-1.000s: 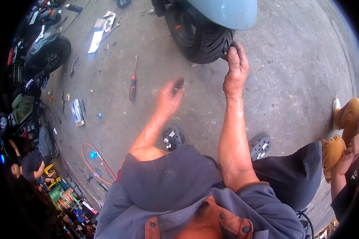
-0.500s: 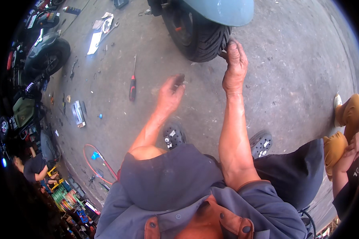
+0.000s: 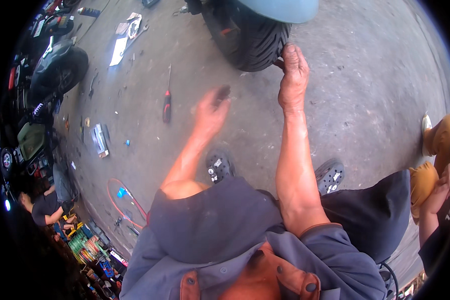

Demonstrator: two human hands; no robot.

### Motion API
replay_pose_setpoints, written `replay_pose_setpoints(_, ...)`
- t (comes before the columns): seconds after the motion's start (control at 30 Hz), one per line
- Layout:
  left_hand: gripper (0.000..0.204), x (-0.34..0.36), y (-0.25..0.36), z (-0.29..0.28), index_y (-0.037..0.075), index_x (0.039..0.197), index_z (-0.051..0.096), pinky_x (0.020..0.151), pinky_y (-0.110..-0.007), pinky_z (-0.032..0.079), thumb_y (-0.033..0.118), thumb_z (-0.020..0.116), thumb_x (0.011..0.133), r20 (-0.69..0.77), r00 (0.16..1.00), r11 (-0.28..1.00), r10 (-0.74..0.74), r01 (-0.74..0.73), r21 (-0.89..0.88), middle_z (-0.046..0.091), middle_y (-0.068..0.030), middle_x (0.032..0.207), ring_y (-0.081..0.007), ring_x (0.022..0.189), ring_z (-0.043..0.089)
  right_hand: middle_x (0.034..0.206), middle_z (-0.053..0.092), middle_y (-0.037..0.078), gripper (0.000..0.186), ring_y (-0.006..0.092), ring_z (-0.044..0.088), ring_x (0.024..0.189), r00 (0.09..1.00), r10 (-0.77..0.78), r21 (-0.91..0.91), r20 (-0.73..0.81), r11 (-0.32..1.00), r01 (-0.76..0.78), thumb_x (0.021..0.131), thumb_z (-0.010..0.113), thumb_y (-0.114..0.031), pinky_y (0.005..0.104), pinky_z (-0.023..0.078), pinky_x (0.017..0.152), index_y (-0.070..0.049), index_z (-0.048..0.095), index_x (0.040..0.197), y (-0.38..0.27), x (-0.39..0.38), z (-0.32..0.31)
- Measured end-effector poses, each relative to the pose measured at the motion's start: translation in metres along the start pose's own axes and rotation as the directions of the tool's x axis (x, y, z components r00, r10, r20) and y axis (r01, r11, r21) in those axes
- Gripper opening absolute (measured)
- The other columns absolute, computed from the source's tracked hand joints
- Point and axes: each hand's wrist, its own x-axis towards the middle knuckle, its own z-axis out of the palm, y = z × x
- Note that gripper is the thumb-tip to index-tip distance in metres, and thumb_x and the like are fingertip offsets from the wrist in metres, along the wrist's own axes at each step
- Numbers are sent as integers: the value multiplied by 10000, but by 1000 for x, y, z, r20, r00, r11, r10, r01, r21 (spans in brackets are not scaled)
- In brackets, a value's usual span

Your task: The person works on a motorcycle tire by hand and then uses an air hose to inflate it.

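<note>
My right hand (image 3: 292,75) is at the lower right side of the black tyre (image 3: 252,47), its curled fingers against the tread and partly hidden behind the thumb. A light blue body panel (image 3: 277,7) covers the top of that wheel. My left hand (image 3: 214,105) is raised a little below and left of the tyre, slightly blurred, its fingers loosely bent and apart from the thumb, with nothing visible in it. A red-and-black screwdriver (image 3: 167,102) lies on the concrete floor (image 3: 360,90) to the left of that hand.
Parked motorbikes (image 3: 60,70) line the left edge. A wrench (image 3: 140,36), paper (image 3: 118,50), a silver package (image 3: 99,140) and a red hose (image 3: 112,197) lie about. A seated person (image 3: 40,205) is near coloured tool clutter (image 3: 85,247). Another person in tan trousers (image 3: 437,137) is at the right.
Both my hands have shifted slightly upward. The wheel and blue panel appear higher in the picture, with the right hand still at the tread.
</note>
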Motion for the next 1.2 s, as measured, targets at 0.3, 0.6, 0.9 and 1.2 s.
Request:
replay_pose_setpoints(0.3, 303, -45, -24, 13, -8, 1132, 612, 741, -291, 489, 125, 609, 860, 161, 971, 984, -175, 165, 73, 659, -75, 879, -142, 821, 607, 1079, 589, 91, 541, 188, 554, 1002, 998, 40, -70, 56, 997, -36, 934, 518, -426, 330, 468, 835, 31, 548, 1223, 23, -9, -15)
replay_pose_setpoints(0.6, 291, -91, -42, 10, -10, 1090, 629, 686, -314, 478, 184, 598, 875, 294, 793, 837, -534, 544, 57, 648, -92, 828, -160, 746, 589, 1052, 597, 82, 517, 169, 553, 983, 998, -26, -85, 57, 996, 31, 941, 503, -437, 338, 461, 840, 13, 572, 1186, -4, 3, -5)
replay_pose_setpoints(0.9, 298, -85, -43, 11, -13, 1090, 630, 585, -288, 474, 182, 608, 866, 266, 775, 796, -573, 603, -44, 633, -71, 791, -135, 653, 570, 1106, 596, 106, 503, 189, 559, 1009, 994, -25, -36, 108, 999, 29, 890, 522, -325, 336, 446, 892, 43, 534, 1232, 4, 1, -11)
replay_pose_setpoints(1.2, 306, -83, -48, 11, -3, 1091, 632, 562, -278, 473, 189, 613, 853, 267, 773, 801, -575, 598, -7, 645, -81, 803, -137, 643, 582, 1072, 622, 117, 510, 192, 573, 996, 993, -119, 49, 11, 992, 118, 925, 519, -394, 324, 452, 866, 44, 579, 1181, -8, 9, -7)
